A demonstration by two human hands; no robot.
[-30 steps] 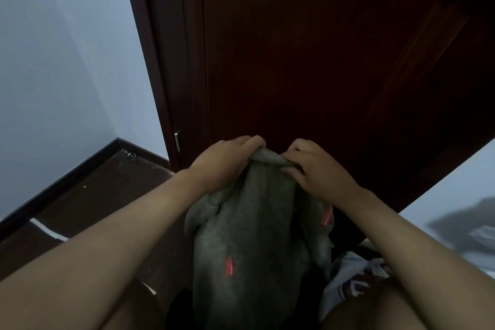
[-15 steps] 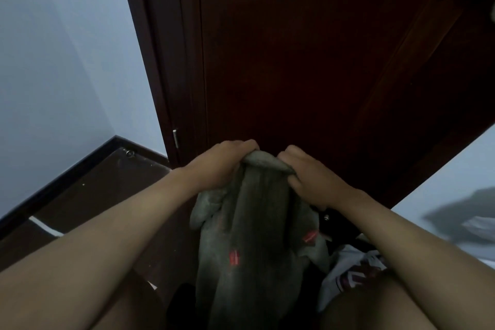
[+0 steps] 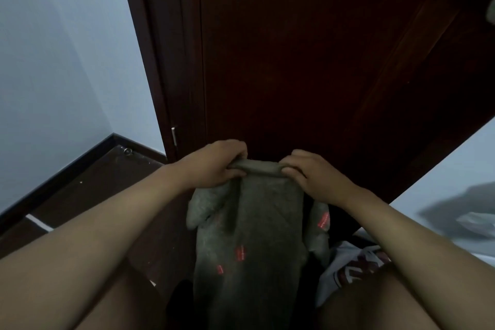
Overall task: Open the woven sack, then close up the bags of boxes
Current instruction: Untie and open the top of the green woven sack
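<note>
1. Head view: the left hand (image 3: 214, 165) and right hand (image 3: 312, 177) are both gripping the top edge of the sack (image 3: 251, 244), fingers curled over its rolled rim, a short stretch of rim showing between them.
2. The sack is hanging upright between the person's forearms, in front of the dark door (image 3: 308, 61); holding it by the rim is probably meant to find the mouth and spread it.
3. The mouth is looking closed, so opening seems not yet done.
4. A white printed bag (image 3: 345, 262) is lying just right of the sack; whether it holds boxes I cannot tell.
</note>
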